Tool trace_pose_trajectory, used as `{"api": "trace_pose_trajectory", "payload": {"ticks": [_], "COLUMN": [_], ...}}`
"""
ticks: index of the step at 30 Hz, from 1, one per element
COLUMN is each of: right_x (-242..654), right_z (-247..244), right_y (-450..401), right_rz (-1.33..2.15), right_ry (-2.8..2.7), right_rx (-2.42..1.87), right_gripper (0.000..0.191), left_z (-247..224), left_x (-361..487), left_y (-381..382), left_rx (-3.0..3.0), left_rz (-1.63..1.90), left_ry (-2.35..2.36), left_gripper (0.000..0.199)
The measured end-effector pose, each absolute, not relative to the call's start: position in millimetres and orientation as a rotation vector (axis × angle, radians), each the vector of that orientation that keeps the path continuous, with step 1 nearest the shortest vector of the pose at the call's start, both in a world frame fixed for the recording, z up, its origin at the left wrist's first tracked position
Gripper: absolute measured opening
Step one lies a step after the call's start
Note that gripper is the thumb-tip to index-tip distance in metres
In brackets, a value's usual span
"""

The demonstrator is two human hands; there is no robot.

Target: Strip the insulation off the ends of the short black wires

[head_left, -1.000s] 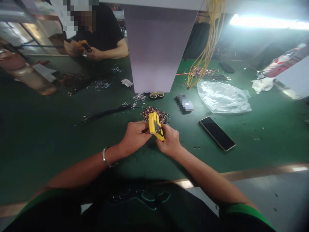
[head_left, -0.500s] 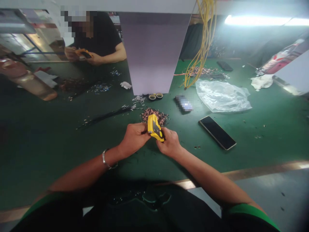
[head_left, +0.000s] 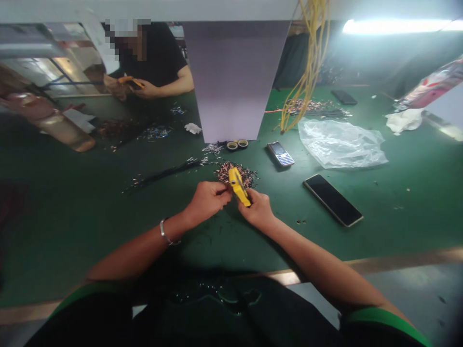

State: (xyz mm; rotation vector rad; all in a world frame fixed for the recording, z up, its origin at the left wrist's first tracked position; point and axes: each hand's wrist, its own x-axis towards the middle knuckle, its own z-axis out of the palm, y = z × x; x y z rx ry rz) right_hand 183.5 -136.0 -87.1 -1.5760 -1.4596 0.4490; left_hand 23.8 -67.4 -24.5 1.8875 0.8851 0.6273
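Both my hands are close together over the green work table. A yellow hand tool (head_left: 238, 187), probably a wire stripper or crimper, is gripped between them, with its upper end over a heap of short cut wire pieces (head_left: 235, 173). My left hand (head_left: 207, 200), wearing a silver bracelet (head_left: 165, 232), holds the tool's left side with its fingertips. My right hand (head_left: 258, 208) wraps the tool's lower end. My fingers hide part of the tool, and I cannot tell whether a wire sits in its jaws.
A black smartphone (head_left: 333, 200), a keypad phone (head_left: 280, 154), a plastic bag (head_left: 342, 144) and black-sheathed wires (head_left: 166, 172) lie on the table. A grey pillar (head_left: 231, 82) rises beyond, with yellow wires (head_left: 309, 72) hanging beside it. Across the table, a person (head_left: 152, 62) holds a yellow tool.
The yellow tool has turned to show more of its narrow side. Both hands sit slightly further right in the view, and the grip on the tool remains.
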Motion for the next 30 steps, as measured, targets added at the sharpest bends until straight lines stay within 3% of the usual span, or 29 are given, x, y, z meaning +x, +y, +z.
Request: {"api": "trace_pose_trajectory", "payload": {"ticks": [6,11,30], "right_x": [204.4,218.5,201.9], "right_z": [-66.6,-55.0,-62.4], "right_y": [-137.0,-143.4,-149.4], "right_rz": [1.142,1.404,1.697], "right_ry": [-1.044,-0.990,-1.087], "right_rx": [-1.370,-1.109,-0.935], "right_gripper": [0.025,0.030,0.036], "left_z": [-18.6,-8.1,-4.7], "left_x": [21.4,14.1,12.0], "left_y": [-53.2,-42.2,-39.1], "left_rx": [1.638,1.631,1.551], "left_rz": [0.586,0.628,0.630], "left_ry": [0.914,0.949,0.920], "left_gripper": [0.014,0.017,0.015]}}
